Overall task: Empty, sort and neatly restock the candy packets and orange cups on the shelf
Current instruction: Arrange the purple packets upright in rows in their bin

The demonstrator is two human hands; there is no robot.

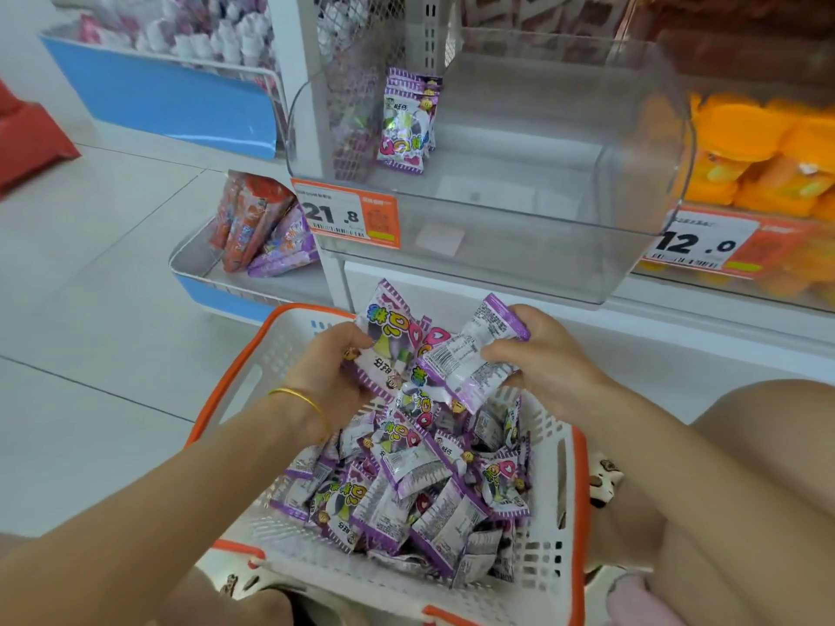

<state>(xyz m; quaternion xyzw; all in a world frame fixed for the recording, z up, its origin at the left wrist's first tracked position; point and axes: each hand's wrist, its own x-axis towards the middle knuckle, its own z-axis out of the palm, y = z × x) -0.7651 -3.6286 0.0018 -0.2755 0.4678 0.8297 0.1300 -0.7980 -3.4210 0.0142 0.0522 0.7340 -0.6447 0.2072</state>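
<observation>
just above the white basket [280, 350], purple candy packets [474, 354] are gripped in the fingers of the left hand [334, 368] and right hand [546, 359]; more packets [406, 490] are heaped in it, and standing packets [406, 124] are kept in the clear bin [497, 264] beyond.

Both forearms bare, extended forward, converging. Left hand [332, 370]: fingers curled round a few candy packets [386, 329]; thin gold bangle [300, 397] on the wrist. Right hand [549, 361]: level with the left hand, just beside it, thumb and fingers pinching a single packet [470, 354]. Bare knee [745, 445] outside the right forearm.
</observation>
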